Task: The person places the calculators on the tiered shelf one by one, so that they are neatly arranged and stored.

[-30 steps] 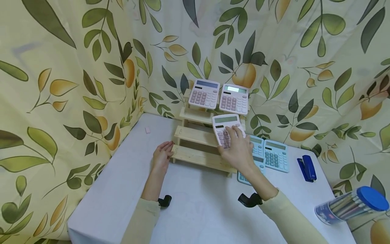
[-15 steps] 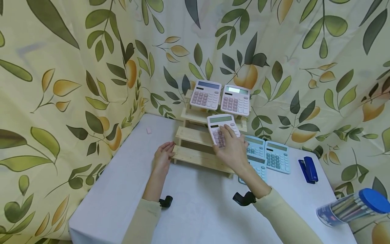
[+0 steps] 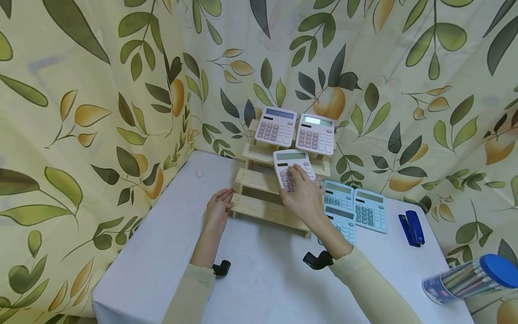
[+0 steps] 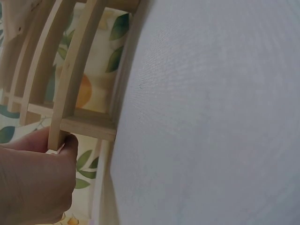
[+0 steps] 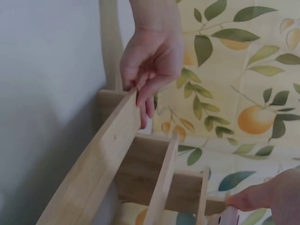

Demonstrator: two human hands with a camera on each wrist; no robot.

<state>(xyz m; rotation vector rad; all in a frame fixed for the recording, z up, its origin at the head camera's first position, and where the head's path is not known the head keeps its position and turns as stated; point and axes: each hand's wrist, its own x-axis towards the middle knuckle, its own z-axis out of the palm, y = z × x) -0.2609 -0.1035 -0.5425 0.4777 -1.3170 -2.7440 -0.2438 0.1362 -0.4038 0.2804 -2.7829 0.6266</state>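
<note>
In the head view a pale wooden tiered stand sits on the white-covered table. My left hand pinches the left end of its lowest step; in the left wrist view the thumb and fingers of the left hand close round the board's end. My right hand holds a pink calculator by its sides over the stand's middle steps, screen end tilted up. Only a sliver of that calculator appears beside the right thumb in the right wrist view. Two more pink calculators, left and right, lean side by side on the top step.
Three light-blue calculators lie right of the stand, partly behind my right arm. Further right are a blue stapler and a clear tub of pens with a blue lid. A small pink block lies at the left.
My right hand has moved left with the pink calculator, bringing it further over the stand's steps. The left hand keeps its grip on the lowest step.
</note>
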